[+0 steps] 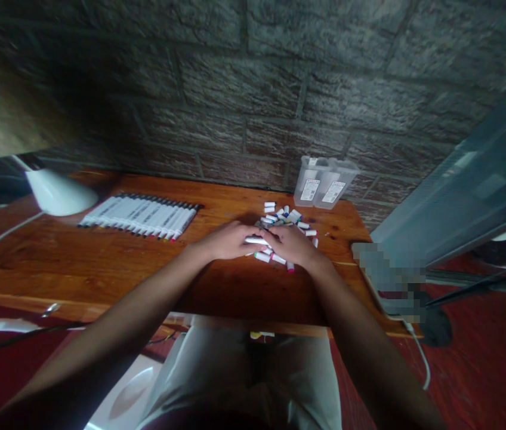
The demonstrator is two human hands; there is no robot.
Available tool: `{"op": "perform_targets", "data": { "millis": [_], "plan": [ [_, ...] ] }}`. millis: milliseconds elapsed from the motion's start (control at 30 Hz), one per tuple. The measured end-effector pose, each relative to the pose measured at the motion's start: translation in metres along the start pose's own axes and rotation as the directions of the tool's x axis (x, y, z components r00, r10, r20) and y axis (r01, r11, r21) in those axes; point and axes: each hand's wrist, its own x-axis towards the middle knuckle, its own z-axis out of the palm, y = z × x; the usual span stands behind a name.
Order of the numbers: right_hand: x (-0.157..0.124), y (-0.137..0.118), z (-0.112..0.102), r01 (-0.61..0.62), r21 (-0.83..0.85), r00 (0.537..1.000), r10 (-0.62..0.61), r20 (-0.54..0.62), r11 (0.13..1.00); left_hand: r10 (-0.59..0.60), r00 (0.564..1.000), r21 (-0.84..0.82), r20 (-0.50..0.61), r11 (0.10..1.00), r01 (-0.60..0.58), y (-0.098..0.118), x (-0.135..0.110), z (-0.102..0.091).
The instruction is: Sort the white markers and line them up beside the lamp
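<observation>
In the head view, my left hand [234,240] and my right hand [295,243] meet over the wooden table, thumbs and fingers closed around a white marker [256,240]. The marker lies roughly sideways between the hands, and its ends are partly hidden by my fingers. Around and behind my right hand is a loose pile of short white marker caps [310,233] with coloured ends. A few caps, one with a pink end [290,269], lie just in front of my hands. Left of them, a row of white markers [141,216] with dark ends lies side by side.
Two clear plastic cases [324,184] with labels stand at the back right near the brick wall [262,143]. A white lamp base [58,191] stands at the left under a big shade. A blurred-out object [389,275] with a white cable lies at the right table edge.
</observation>
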Motion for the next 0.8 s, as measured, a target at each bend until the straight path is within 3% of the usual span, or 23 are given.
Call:
{"op": "perform_targets", "data": {
  "millis": [333, 500, 800],
  "plan": [
    [0.0009, -0.0078, -0.0024, 0.004, 0.146, 0.989, 0.018, -0.149, 0.989, -0.031, 0.999, 0.046, -0.017, 0.998, 0.032, 0.0011, -0.0036, -0.0016],
    [0.0026, -0.0019, -0.0008, -0.018, 0.215, 0.976, 0.064, -0.208, 0.976, -0.048, 0.995, 0.051, -0.091, 0.997, 0.053, 0.0049, -0.0040, -0.0065],
    [0.0042, -0.0016, 0.0003, -0.060, 0.254, 0.973, 0.113, -0.203, 0.965, -0.069, 0.987, 0.097, -0.143, 0.992, 0.083, 0.0028, -0.0025, -0.0015]
  ]
}}
